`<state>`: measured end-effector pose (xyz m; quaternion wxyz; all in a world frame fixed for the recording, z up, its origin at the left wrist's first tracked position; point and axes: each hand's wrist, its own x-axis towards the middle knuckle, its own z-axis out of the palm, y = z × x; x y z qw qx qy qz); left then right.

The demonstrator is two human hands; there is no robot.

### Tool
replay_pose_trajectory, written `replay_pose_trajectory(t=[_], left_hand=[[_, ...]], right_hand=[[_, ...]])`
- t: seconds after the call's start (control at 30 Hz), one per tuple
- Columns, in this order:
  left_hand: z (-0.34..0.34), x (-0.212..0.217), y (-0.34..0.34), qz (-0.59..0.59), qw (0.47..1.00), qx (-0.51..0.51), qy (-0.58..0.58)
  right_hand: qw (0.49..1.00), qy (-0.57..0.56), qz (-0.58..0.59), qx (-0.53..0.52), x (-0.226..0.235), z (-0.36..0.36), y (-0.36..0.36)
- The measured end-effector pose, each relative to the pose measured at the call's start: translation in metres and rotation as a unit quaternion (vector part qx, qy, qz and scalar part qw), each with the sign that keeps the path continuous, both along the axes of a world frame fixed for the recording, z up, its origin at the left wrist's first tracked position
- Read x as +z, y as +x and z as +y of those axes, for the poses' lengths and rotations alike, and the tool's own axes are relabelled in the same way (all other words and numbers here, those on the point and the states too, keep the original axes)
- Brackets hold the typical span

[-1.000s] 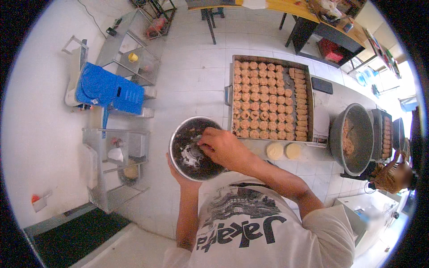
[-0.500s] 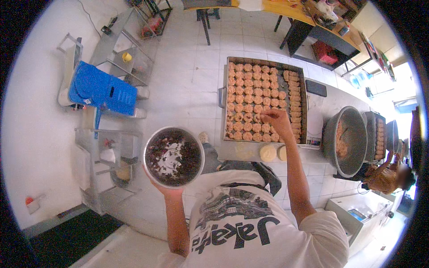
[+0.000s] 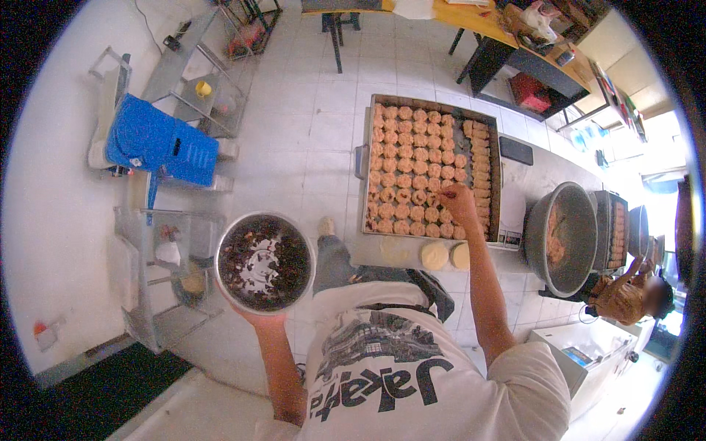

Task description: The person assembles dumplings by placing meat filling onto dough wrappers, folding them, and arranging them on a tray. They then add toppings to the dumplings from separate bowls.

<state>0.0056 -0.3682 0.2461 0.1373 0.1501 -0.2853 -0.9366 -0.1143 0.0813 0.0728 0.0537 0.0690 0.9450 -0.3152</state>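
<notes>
Two hands at work, well apart from each other. Lower left of centre, the left hand (image 3: 259,314) cups a round metal bowl (image 3: 265,262) from underneath, fingers wrapped under its rim, and the bowl holds dark crumbly bits with bare shiny metal showing in the middle. Over to the right of centre, the right hand (image 3: 457,201) reaches out to a big rectangular baking tray (image 3: 429,169), fingertips bunched together and touching a biscuit near the tray's lower right corner; whether anything sits in that pinch, I can't tell. Rows upon rows of small round golden biscuits (image 3: 408,158) fill the tray, packed edge to edge. Just below the tray, on the steel table (image 3: 529,165), lie a few pale flat dough discs (image 3: 434,255). Further right stands a large metal basin (image 3: 562,239) with a pinkish-brown mix in it, and beyond it, at the right edge, another person (image 3: 625,294) bends over another tray. Upper left of the frame, there's a blue machine (image 3: 158,147) on a stand, over white floor tiles.
</notes>
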Motion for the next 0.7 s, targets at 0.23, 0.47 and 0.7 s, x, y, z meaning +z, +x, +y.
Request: replay_pose_trajectory(t=[0.23,0.47,0.7], left_hand=[[-0.004,0.000,0.006,-0.023,0.998,0.026,0.050],[0.002,0.002,0.002,-0.029,0.999,0.024,0.016],[-0.002,0.001,0.008,-0.024,0.997,0.018,0.069]], right_hand=[[0.992,-0.105,-0.066,0.009,-0.016,0.000,0.022],[0.996,-0.078,-0.035,0.017,-0.029,-0.002,0.028],[0.986,-0.107,-0.127,-0.002,0.002,0.012,0.030]])
